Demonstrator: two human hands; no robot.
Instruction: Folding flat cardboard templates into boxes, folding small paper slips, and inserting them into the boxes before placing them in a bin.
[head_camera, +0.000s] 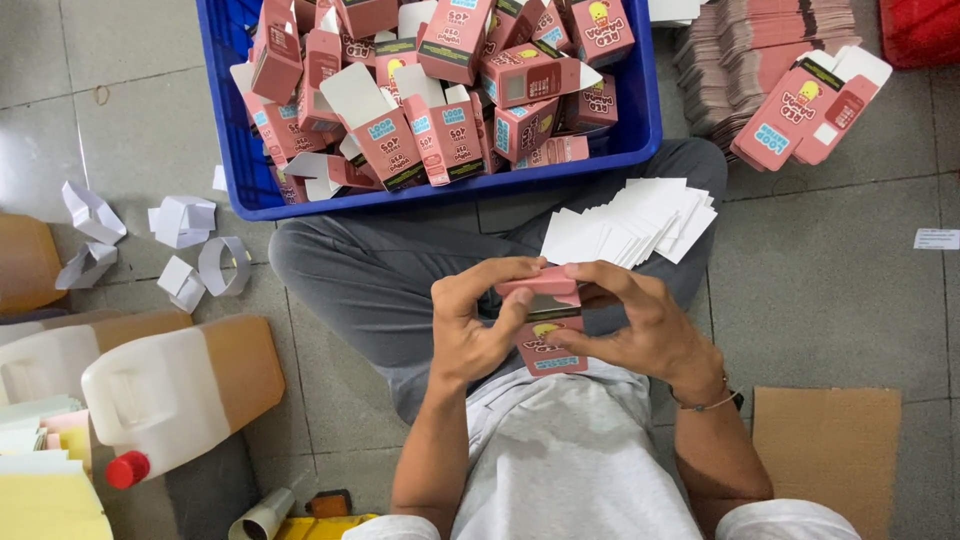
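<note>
Folding a small pink carton (545, 335) over the lap, seen from the head camera, the only view. Left hand (470, 325) curled round the carton's left side, thumb and fingers closed on its top edge. Right hand (640, 325) clamped on the right side, fingers pressing the top flap down; both grips shut on the same carton, no gap showing. Carton upright, squared up, printed face toward the body, top flap bent over but seemingly not fully tucked.

Done so far, judging by the lie of things: a blue crate (640, 130) on the floor just beyond the knees, heaped with made-up pink cartons (450, 90), many with top flaps standing open. Left to do, as a judgement: a big stack of flat cartons (760, 55) at far right, two flat ones (810, 105) lying on its near edge, and a fanned pile of white cards (640, 220) resting on the right knee, just beyond the hands. So roughly midway, with plenty unfolded.

Elsewhere on the tiled floor: loose white paper scraps (180, 240) at left, a white jug with a red cap (180, 390) near left, a brown cardboard sheet (825, 450) near right.
</note>
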